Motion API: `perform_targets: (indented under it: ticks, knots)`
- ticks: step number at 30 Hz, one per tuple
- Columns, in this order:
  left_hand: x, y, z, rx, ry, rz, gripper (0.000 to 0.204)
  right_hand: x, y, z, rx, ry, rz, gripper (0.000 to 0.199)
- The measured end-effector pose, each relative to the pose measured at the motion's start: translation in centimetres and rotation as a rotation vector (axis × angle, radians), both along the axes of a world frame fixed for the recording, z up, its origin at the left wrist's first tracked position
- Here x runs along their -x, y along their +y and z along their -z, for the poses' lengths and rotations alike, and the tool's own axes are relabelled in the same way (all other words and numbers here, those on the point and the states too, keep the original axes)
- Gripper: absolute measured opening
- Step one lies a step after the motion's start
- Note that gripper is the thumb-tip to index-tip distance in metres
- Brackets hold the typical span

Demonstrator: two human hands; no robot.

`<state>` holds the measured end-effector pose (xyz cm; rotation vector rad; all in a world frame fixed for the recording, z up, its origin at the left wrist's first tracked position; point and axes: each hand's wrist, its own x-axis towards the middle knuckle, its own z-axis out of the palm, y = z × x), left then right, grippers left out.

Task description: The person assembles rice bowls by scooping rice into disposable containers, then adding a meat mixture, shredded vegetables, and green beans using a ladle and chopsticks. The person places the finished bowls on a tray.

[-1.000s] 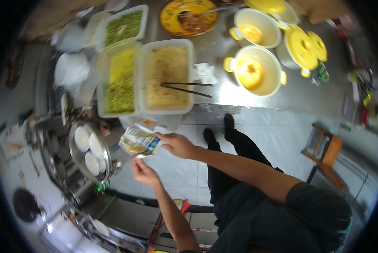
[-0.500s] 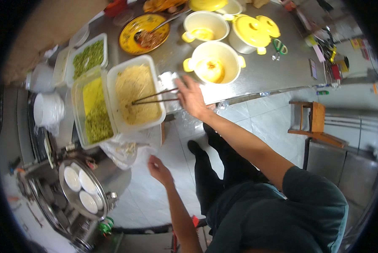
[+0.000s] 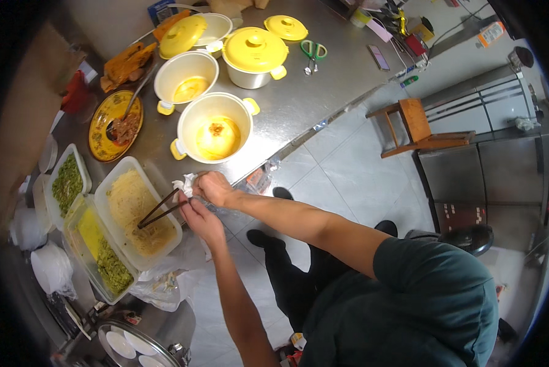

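My right hand [image 3: 215,188] is closed at a crumpled white tissue [image 3: 185,183] by the counter's front edge. Just below it, my left hand [image 3: 204,221] has its fingers drawn together beside the tissue and the ends of the dark chopsticks [image 3: 158,213]; what they hold is hidden. The chopsticks slant over the rim of a white tub, their tips in a pale shredded food [image 3: 129,194]. Next to that tub, a clear container [image 3: 119,296] holds chopped green food and something yellow. Beyond my hands, a cream pot [image 3: 184,131] with yellow handles has yellowish contents.
More pots and yellow lids [image 3: 256,49] stand behind. A patterned yellow dish [image 3: 96,136] with a spoon in dark red food sits at left. Green-handled scissors [image 3: 311,56] and a phone [image 3: 378,57] lie farther right. A wooden stool [image 3: 415,120] stands on the floor.
My left hand has risen from below the counter's edge to meet my right. My right hand has gone from spread fingers to closed at the tissue. The view has turned toward the right.
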<state>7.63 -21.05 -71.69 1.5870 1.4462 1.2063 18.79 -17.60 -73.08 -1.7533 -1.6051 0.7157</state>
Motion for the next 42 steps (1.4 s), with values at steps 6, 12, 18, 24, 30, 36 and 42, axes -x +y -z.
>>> perform_targets:
  ticks: [6, 12, 18, 24, 30, 36, 42]
  knots:
    - [-1.4, 3.8, 1.2, 0.213, 0.160, 0.198, 0.044, -2.0, -0.9, -2.4, 0.103, 0.193, 0.006, 0.055]
    - [-1.0, 5.4, 4.7, -0.220, 0.742, 0.022, 0.027, -9.4, -15.1, -2.1, 0.143, 0.569, -0.045, 0.064]
    - [-1.4, 6.6, 4.9, -0.176, 0.716, -0.261, 0.025, -25.5, -28.0, 9.3, 0.393, 0.400, 0.279, 0.044]
    - [-4.2, 5.2, 4.3, -0.295, 0.863, -0.175, 0.030, -40.6, -30.1, 16.1, 0.373, 0.326, 0.623, 0.037]
    - [-7.4, -1.0, 3.7, -0.521, 0.720, -0.232, 0.028, -46.8, -26.3, 16.8, 0.267, 0.293, 0.698, 0.024]
    - [-9.4, -17.8, 8.0, 0.320, 0.215, -0.302, 0.037, -49.5, -19.3, 23.2, 0.317, 0.077, 0.819, 0.026]
    - [-11.8, -30.4, 10.0, 0.859, -0.101, -0.384, 0.039, -54.0, -15.2, 34.5, -0.297, 0.405, 0.583, 0.014]
